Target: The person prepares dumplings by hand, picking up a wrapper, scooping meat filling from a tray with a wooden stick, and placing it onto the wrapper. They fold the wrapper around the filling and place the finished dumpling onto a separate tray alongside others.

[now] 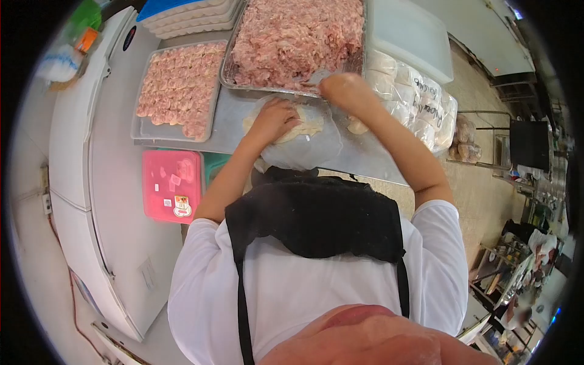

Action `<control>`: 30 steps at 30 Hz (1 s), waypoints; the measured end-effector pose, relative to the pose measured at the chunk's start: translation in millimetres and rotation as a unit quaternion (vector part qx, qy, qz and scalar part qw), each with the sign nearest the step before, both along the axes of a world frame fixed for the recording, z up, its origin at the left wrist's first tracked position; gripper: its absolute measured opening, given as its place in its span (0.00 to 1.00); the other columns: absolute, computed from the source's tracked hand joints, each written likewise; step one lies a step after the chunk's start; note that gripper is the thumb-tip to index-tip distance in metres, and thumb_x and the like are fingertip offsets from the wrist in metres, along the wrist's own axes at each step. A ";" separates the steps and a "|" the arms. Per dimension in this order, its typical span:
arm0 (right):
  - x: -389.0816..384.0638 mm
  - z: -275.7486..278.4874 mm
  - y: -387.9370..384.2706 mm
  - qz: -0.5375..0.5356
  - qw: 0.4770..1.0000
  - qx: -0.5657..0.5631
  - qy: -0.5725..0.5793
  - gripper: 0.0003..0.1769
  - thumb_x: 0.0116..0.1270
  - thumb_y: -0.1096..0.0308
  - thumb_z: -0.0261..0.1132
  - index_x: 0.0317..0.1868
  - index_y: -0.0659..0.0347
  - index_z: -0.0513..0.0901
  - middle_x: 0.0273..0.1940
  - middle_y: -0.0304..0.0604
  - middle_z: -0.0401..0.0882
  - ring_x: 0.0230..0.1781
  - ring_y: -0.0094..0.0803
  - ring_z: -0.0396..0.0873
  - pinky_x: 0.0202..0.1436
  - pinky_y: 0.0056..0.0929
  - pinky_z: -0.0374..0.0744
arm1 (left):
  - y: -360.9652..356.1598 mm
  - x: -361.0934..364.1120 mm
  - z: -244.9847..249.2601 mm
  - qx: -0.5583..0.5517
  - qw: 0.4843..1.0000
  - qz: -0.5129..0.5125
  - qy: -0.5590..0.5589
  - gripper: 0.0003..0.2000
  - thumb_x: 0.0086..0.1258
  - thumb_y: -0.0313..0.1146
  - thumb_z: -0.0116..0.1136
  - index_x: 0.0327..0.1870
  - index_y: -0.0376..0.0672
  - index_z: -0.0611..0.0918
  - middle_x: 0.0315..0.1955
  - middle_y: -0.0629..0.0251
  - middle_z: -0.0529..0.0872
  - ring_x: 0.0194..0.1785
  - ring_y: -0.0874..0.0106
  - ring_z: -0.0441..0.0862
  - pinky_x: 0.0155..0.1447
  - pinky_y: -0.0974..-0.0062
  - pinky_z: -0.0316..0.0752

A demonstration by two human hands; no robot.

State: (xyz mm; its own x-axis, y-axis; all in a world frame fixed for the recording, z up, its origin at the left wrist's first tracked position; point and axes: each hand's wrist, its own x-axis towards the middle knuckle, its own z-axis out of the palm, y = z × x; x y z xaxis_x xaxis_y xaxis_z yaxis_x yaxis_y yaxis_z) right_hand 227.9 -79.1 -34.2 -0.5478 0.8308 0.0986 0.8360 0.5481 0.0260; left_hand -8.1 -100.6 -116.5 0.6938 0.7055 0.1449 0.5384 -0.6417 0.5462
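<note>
My left hand (277,120) rests on pale, flat dough wrappers (308,126) at the table's front edge, its fingers bent over them. Clear plastic (304,151) lies under and around the wrappers. At the front right corner of a metal tray (267,89) heaped with pink ground meat (298,36), my right hand (344,91) is closed around a utensil whose handle is hidden; its metal end (317,76) touches the meat. A small piece of dough (357,126) lies below my right hand.
A tray of filled pieces (179,85) stands left, with stacked white trays (194,21) behind. Bagged white packages (413,97) and a translucent lid (410,36) are at right. A pink container (172,185) sits lower left, near a white freezer (131,182).
</note>
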 end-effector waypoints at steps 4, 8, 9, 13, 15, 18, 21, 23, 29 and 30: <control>11.4 41.7 2.4 -0.017 0.998 -0.053 -0.014 0.10 0.57 0.64 0.59 0.27 0.61 0.84 0.26 0.50 0.82 0.29 0.45 0.83 0.32 0.43 0.80 | -1.1 -12.6 12.5 -0.040 0.992 0.041 -0.110 0.10 0.65 0.35 0.58 0.39 0.38 0.85 0.39 0.59 0.84 0.47 0.61 0.80 0.55 0.67 0.72; 19.1 -1.6 11.3 0.026 0.998 -0.023 0.050 0.13 0.61 0.59 0.60 0.29 0.59 0.84 0.27 0.49 0.82 0.31 0.45 0.83 0.34 0.43 0.79 | 5.5 -31.3 31.3 -0.144 0.969 0.108 -0.167 0.11 0.65 0.35 0.57 0.40 0.36 0.84 0.37 0.59 0.85 0.43 0.63 0.82 0.49 0.71 0.75; 10.2 -14.6 11.2 0.056 0.994 0.003 0.091 0.13 0.62 0.58 0.59 0.30 0.59 0.84 0.28 0.49 0.82 0.31 0.45 0.83 0.34 0.43 0.79 | 6.5 -33.5 43.1 -0.147 0.967 0.126 -0.162 0.11 0.65 0.34 0.57 0.40 0.35 0.84 0.37 0.60 0.85 0.42 0.65 0.82 0.48 0.72 0.75; -13.2 -1.5 4.4 -0.086 0.956 -0.206 0.191 0.17 0.68 0.56 0.57 0.35 0.61 0.84 0.31 0.51 0.83 0.31 0.49 0.81 0.38 0.43 0.78 | 16.4 -50.6 54.7 -0.340 0.869 0.175 -0.314 0.11 0.65 0.33 0.59 0.40 0.34 0.84 0.35 0.61 0.85 0.39 0.71 0.82 0.45 0.75 0.75; 1.5 22.6 3.9 -0.101 0.941 -0.250 0.203 0.21 0.70 0.53 0.55 0.36 0.63 0.84 0.30 0.53 0.82 0.32 0.52 0.80 0.38 0.44 0.77 | 25.9 -58.8 47.1 -0.354 0.860 0.153 -0.335 0.11 0.65 0.33 0.59 0.39 0.34 0.83 0.34 0.61 0.85 0.39 0.73 0.82 0.43 0.76 0.75; 10.8 34.5 9.8 -0.139 0.963 -0.215 0.090 0.20 0.70 0.51 0.57 0.37 0.61 0.84 0.29 0.54 0.81 0.30 0.50 0.79 0.36 0.42 0.75 | 38.4 -64.4 56.9 -0.233 0.943 0.086 -0.220 0.11 0.66 0.34 0.59 0.38 0.34 0.83 0.33 0.62 0.84 0.38 0.74 0.81 0.43 0.77 0.74; 2.7 23.0 1.9 -0.154 0.973 -0.163 -0.045 0.20 0.70 0.52 0.57 0.36 0.61 0.84 0.28 0.53 0.81 0.29 0.49 0.79 0.35 0.41 0.75 | 44.1 -65.7 69.6 -0.273 0.939 0.056 -0.201 0.11 0.66 0.35 0.59 0.37 0.34 0.82 0.33 0.62 0.84 0.38 0.74 0.81 0.44 0.77 0.74; -5.8 16.7 -11.3 -0.158 0.972 -0.170 0.038 0.19 0.69 0.54 0.57 0.34 0.62 0.84 0.29 0.52 0.82 0.30 0.51 0.79 0.36 0.43 0.75 | 51.3 -66.4 65.4 -0.179 0.966 0.059 -0.176 0.11 0.67 0.35 0.59 0.37 0.33 0.82 0.32 0.62 0.83 0.38 0.74 0.80 0.44 0.77 0.74; 4.1 13.8 -28.7 -0.271 0.873 -0.274 0.300 0.21 0.70 0.51 0.58 0.38 0.62 0.85 0.22 0.43 0.77 0.24 0.33 0.74 0.32 0.32 0.73 | 72.3 -69.8 63.3 -0.236 0.950 -0.018 -0.206 0.11 0.66 0.36 0.60 0.38 0.36 0.84 0.32 0.64 0.82 0.37 0.79 0.78 0.43 0.78 0.73; 1.4 14.4 -31.3 -0.290 0.848 -0.276 0.346 0.21 0.70 0.51 0.58 0.38 0.62 0.85 0.21 0.40 0.74 0.23 0.29 0.72 0.29 0.29 0.71 | 69.6 -68.8 68.4 -0.288 0.930 -0.026 -0.228 0.10 0.67 0.35 0.59 0.38 0.36 0.84 0.32 0.66 0.82 0.37 0.80 0.78 0.42 0.79 0.73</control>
State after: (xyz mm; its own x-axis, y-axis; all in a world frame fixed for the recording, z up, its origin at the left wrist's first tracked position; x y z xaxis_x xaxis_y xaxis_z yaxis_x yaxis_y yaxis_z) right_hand 229.4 -110.4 -19.8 0.0004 0.9651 -0.2619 0.6791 -0.1925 -0.7083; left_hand -76.9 -31.0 -48.1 0.6876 0.7249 0.0411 0.1424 -0.1902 0.9714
